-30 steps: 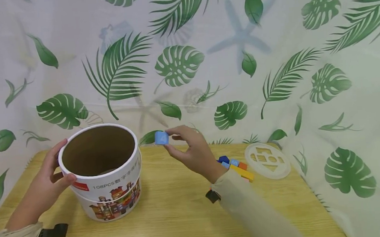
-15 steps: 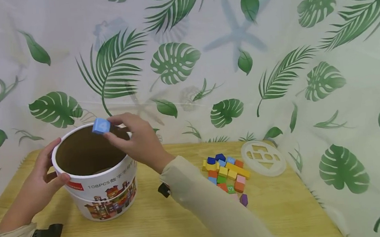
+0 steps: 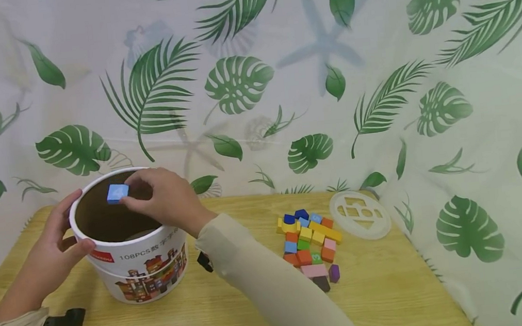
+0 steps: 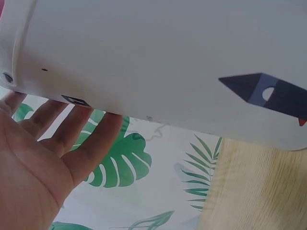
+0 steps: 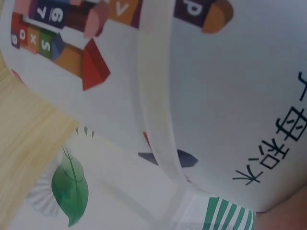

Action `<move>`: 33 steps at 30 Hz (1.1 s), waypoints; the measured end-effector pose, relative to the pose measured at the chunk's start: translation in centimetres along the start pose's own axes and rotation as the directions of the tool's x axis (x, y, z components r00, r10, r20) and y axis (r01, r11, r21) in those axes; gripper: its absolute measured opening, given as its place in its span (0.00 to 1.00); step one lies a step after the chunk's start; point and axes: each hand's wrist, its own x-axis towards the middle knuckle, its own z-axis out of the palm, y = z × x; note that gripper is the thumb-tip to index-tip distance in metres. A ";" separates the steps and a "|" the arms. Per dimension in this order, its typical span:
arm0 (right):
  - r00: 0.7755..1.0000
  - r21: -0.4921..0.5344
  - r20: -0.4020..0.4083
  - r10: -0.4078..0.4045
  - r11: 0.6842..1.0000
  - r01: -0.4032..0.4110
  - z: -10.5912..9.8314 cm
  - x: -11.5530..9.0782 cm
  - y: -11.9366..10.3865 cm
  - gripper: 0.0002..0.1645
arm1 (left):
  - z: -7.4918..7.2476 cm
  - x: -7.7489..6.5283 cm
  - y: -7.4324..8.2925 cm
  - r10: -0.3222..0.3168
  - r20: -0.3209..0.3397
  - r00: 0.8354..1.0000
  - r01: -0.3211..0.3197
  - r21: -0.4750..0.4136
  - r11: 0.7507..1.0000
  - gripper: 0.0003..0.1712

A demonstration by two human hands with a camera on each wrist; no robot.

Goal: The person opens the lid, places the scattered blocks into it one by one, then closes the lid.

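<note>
A white bucket point(image 3: 150, 258) with printed toy-block pictures stands upright on the table, its mouth facing up. My left hand point(image 3: 48, 259) grips its left side near the rim, fingers along the outer wall and thumb at the front. In the left wrist view, fingertips point(image 4: 108, 122) touch the white wall. Between thumb and fingers, my right hand point(image 3: 166, 197) pinches a small blue block point(image 3: 117, 193) marked with a pale 4. That block is over the bucket's mouth, within the rim's outline. The right wrist view shows mostly the bucket's printed side and handle band; the block is hidden there.
Several coloured blocks point(image 3: 306, 242) lie grouped on the wooden table point(image 3: 235, 300) to the right. Behind them lies a round translucent lid point(image 3: 361, 215) with cut-out shapes. A leaf-patterned sheet point(image 3: 249, 133) hangs along the table's back edge.
My right hand has carried the blue block leftward from beside the bucket to over its mouth, then slightly lower. The left hand keeps its grip. The block group has come into fuller view.
</note>
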 end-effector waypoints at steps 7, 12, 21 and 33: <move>0.987 -0.093 0.125 0.102 0.992 -0.091 -0.1 0.3 -0.5 0.17 | -0.1 -0.1 0.0 0.013 -0.006 1.000 -0.013 0.003 1.000 0.51; 0.977 -0.109 0.157 0.143 0.986 -0.127 -0.2 0.3 -0.8 0.17 | 0.0 -0.3 0.1 0.027 -0.016 1.000 -0.027 -0.011 1.000 0.51; 0.974 -0.146 0.161 0.157 0.980 -0.134 -0.4 0.2 -0.8 0.21 | 0.3 -0.2 -0.1 0.037 -0.014 0.999 -0.038 -0.007 0.999 0.51; 0.981 -0.104 0.147 0.128 0.988 -0.113 -0.4 0.1 -0.7 0.20 | 0.1 -0.5 0.5 0.027 0.001 1.000 -0.027 -0.030 0.999 0.47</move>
